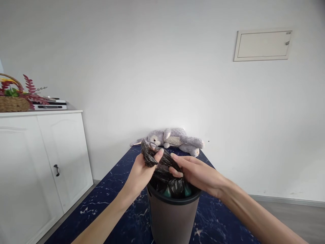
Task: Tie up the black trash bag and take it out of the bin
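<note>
A black plastic garbage bag [176, 187] sits inside a grey-brown trash can [174, 217] with a black rim. Its gathered top is pulled up above the rim. My left hand [141, 169] grips a bunched end of the bag, thumb pressed over it. On the other side, my right hand [194, 171] pinches the twisted part of the same bag between thumb and fingers. Something green shows around the bag inside the can. The can's bottom is out of frame.
The can stands on a dark blue marble-patterned table [114, 189]. A grey plush rabbit [175, 139] lies at its far end against the wall. To the left is a white cabinet [68, 152] bearing a wicker basket [14, 104] of artificial plants.
</note>
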The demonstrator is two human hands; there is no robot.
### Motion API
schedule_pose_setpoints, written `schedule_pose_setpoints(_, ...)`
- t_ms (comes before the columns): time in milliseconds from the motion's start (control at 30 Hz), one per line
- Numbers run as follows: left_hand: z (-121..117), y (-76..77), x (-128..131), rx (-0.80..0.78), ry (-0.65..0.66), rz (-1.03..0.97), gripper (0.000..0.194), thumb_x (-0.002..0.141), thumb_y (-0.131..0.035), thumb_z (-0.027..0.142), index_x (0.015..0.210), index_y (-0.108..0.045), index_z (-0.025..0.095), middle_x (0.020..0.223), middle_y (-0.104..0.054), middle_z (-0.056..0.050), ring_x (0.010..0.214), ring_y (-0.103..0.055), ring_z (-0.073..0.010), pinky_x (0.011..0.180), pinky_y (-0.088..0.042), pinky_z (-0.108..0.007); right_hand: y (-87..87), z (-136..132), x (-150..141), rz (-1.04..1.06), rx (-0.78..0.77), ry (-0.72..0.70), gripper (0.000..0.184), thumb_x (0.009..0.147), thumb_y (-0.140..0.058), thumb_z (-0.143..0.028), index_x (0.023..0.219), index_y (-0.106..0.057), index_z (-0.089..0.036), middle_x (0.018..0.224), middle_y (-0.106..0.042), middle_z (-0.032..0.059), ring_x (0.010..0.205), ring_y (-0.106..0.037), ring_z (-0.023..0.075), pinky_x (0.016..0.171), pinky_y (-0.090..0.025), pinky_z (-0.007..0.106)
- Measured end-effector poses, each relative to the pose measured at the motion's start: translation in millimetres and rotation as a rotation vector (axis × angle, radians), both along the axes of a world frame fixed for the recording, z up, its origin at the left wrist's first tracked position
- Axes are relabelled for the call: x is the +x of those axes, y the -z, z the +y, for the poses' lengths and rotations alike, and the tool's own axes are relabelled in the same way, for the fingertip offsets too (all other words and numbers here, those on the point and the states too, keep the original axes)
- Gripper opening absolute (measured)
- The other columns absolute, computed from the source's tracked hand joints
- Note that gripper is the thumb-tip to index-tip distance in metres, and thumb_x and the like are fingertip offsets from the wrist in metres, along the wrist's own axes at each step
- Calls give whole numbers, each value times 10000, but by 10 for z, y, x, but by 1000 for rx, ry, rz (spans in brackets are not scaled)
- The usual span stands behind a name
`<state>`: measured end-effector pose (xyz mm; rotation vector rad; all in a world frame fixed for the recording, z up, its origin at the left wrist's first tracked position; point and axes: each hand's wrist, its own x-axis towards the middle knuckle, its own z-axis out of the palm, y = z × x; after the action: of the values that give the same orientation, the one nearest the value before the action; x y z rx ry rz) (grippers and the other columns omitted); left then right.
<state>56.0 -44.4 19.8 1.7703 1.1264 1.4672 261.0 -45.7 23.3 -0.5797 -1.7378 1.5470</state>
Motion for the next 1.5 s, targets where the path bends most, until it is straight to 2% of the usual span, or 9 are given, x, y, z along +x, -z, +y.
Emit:
schedule_pose_setpoints(233, -17, 41, 26, 8, 71, -48, 401, 963, -704, 573, 1191, -658, 247, 1070, -693, -50, 1093, -666, -265, 951, -532, -368, 67, 116, -74, 200, -130, 72, 373, 876, -855, -533, 881, -732, -180, 734, -579, -38, 702, -438, 111, 842, -413, 277)
schedule_pose_setpoints(467, -181, -3, 1, 53, 139, 162, 298, 1098, -471, 471, 1034, -638, 232, 782, -557, 6, 750, -578, -184, 785, -532, -341, 81, 178, -118, 134, -238, 110, 507, 729, -931, -602, 861, -796, -131, 773, -686, 19, 729, -585, 113, 765, -501, 244)
schedule_pose_setpoints(667, -302, -86, -56, 463, 36, 586, 180, 1048, -456, 177, 1064, -617, 256, 1468, -519, -119, 1364, -520, -317, 1144, -477, -548, 124, 166, -234, 189, -163, 160, 549, 676, -930, -647, 703, -634, -186, 563, -504, -77, 556, -423, 72, 579, -411, 212)
schedule_pose_setpoints(833, -350, -187, -79, 656, 76, 881, 326, 940, -497, 33, 1144, -604, 264, 1758, -213, -37, 1614, -214, -333, 1276, -365, -587, 117, 119, -327, 81, -135, 324, 537, 734, -880, -641, 752, -589, -191, 589, -446, -99, 514, -286, 45, 468, -213, 202)
schedule_pose_setpoints(1067, -416, -126, -207, 781, -294, 997, 647, 931, -476, 14, 1535, -479, 245, 1577, -560, -101, 1539, -379, -370, 1223, -380, -633, 118, 198, -283, 303, -208, 396, 484, 754, -904, -507, 771, -520, -213, 715, -489, -66, 516, -307, 40, 423, -228, 200)
schedule_pose_setpoints(1167, -421, -77, -223, 747, -325, 991, 774, 996, -460, 87, 1704, -235, 304, 1712, -403, -88, 1577, -323, -400, 1226, -384, -649, 145, 249, -282, 322, -205, 432, 486, 772, -886, -496, 772, -478, -232, 730, -466, -66, 528, -325, 51, 426, -253, 203)
schedule_pose_setpoints(1267, -440, -113, -148, 734, -168, 1001, 821, 1026, -484, 143, 1727, -130, 384, 1816, -130, -13, 1632, -184, -426, 1264, -344, -670, 133, 218, -324, 283, -189, 431, 480, 788, -862, -511, 738, -472, -237, 675, -444, -77, 515, -307, 59, 432, -213, 213)
schedule_pose_setpoints(1367, -446, -220, -45, 690, 9, 1021, 870, 1001, -494, 97, 1716, -141, 443, 1821, -26, 48, 1651, -104, -428, 1275, -306, -705, 84, 114, -362, 164, -61, 384, 383, 831, -816, -426, 692, -514, -234, 634, -491, -52, 564, -389, 100, 504, -305, 247)
schedule_pose_setpoints(1500, -338, -385, -19, 518, 95, 983, 838, 1010, -450, 71, 1686, -212, 505, 1811, -23, 120, 1667, -30, -385, 1278, -278, -722, 28, -35, -329, -135, 378, 323, 307, 875, -613, -219, 614, -453, -240, 648, -500, -25, 628, -387, 136, 592, -319, 305)
